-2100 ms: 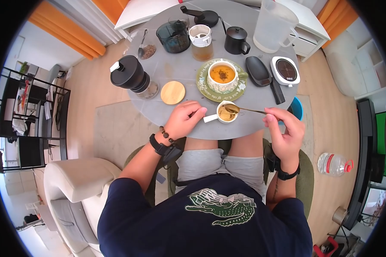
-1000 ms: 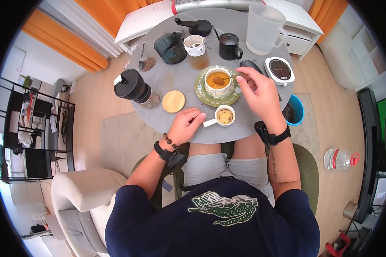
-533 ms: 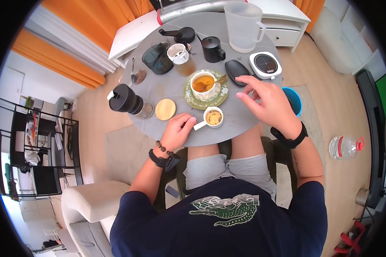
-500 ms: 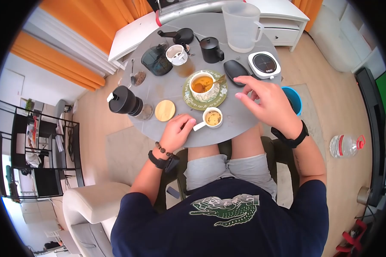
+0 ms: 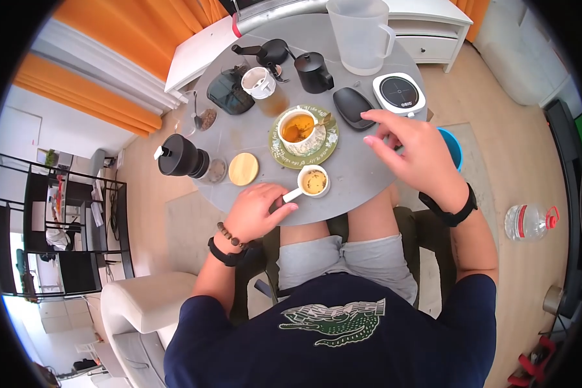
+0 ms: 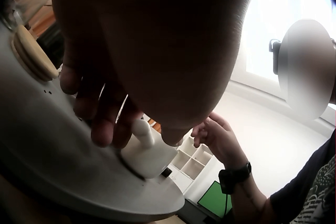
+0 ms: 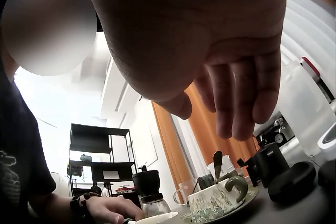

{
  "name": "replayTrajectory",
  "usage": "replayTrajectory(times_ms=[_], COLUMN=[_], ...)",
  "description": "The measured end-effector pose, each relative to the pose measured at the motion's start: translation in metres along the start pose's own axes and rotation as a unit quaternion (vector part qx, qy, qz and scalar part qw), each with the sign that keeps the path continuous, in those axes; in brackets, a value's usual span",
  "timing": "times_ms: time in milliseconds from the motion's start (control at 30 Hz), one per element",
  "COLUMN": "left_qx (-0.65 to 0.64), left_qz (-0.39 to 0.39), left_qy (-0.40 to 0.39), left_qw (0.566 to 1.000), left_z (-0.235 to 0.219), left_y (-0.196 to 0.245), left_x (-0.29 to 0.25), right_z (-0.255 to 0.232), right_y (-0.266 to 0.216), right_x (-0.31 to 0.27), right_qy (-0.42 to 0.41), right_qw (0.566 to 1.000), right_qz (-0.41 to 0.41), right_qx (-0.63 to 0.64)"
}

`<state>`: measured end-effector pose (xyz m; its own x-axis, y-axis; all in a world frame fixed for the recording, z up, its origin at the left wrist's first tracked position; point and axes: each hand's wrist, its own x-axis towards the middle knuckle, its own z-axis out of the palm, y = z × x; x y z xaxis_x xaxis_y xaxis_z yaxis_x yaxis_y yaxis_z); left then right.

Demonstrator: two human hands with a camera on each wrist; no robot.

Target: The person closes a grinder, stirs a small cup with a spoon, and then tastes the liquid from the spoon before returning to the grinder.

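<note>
A small white cup [image 5: 314, 182] of yellowish, speckled contents stands near the table's front edge, its handle pointing left. The left hand [image 5: 255, 210] is at that handle, thumb and fingers spread on either side; whether they touch it cannot be told. On a green saucer [image 5: 280, 150] stands a patterned cup [image 5: 310, 140] of amber liquid, a spoon [image 5: 325, 121] leaning in it. The right hand [image 5: 415, 152] hovers right of the saucer, holding nothing, its fingers relaxed. In the right wrist view the spoon handle [image 7: 217, 164] rises from the patterned cup [image 7: 210, 203].
Left of the cups are a wooden lid [image 5: 244, 169] and a black grinder [image 5: 178, 155]. Behind stand a glass with a white top [image 5: 258, 83], a black pot [image 5: 313, 72] and a clear pitcher [image 5: 359, 39]. A black scoop [image 5: 352, 107] and white scale [image 5: 399, 95] lie right.
The right hand carried the spoon from the small cup to the patterned cup, let go and drew back right. The left hand has shifted and spread at the small cup's handle.
</note>
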<state>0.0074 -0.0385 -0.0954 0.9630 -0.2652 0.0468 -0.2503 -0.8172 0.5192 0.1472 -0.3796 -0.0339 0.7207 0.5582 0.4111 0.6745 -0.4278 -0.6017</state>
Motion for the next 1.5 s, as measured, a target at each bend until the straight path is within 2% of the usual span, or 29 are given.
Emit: replayTrajectory(times_ms=[100, 200, 300, 367, 567, 1500], left_qx=[0.015, 0.04, 0.053, 0.064, 0.056, 0.059], left_qz=[-0.013, -0.034, -0.028, 0.023, 0.039, 0.034], left_qy=[0.003, -0.032, -0.032, -0.014, 0.0, 0.019], left_qw=[1.0, 0.998, 0.998, 0.998, 0.998, 0.997], left_z=[-0.002, -0.007, -0.005, -0.003, 0.0, 0.023], left_y=[-0.001, -0.002, -0.005, -0.009, -0.009, 0.021], left_x=[0.0, 0.0, 0.0, 0.0, 0.001, 0.025], right_z=[-0.003, -0.001, 0.003, 0.005, 0.008, 0.007], right_y=[0.002, 0.003, 0.008, 0.01, 0.013, 0.023], right_x=[0.002, 0.002, 0.003, 0.003, 0.004, 0.004], right_qy=[0.003, 0.0, -0.005, -0.006, -0.017, 0.008], right_qw=[1.0, 1.0, 1.0, 1.0, 1.0, 0.999], right_qz=[0.013, 0.008, 0.007, 0.006, 0.014, -0.041], right_qx=[-0.005, -0.013, -0.014, -0.013, -0.017, -0.024])
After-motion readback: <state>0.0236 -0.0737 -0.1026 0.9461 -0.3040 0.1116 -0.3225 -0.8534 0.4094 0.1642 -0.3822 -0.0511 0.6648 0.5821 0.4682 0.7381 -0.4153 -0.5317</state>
